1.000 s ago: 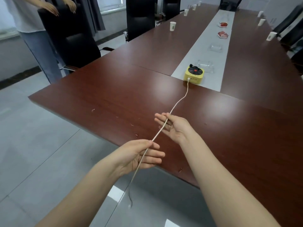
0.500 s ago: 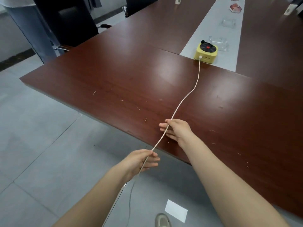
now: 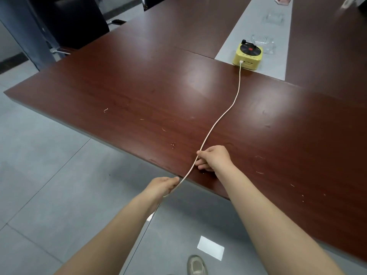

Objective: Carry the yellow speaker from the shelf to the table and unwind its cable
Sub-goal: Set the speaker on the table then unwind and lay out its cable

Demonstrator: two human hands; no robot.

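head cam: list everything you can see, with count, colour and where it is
speaker: 1, yellow with a black record-style top, on the grey strip at the table's middle
cable: 1, off-white, plugged into the speaker's near side, running across the table to both hands
table: 1, dark red-brown wood with a grey centre strip
clear glass dishes: 2, on the strip beyond the speaker
office chair: 1, black, far left of the table
paper: 1, white, on the grey tiled floor
shoe: 1, pale, bottom edge
right hand: grip closed on the cable over the table's near edge
left hand: grip closed on the cable, off the table edge
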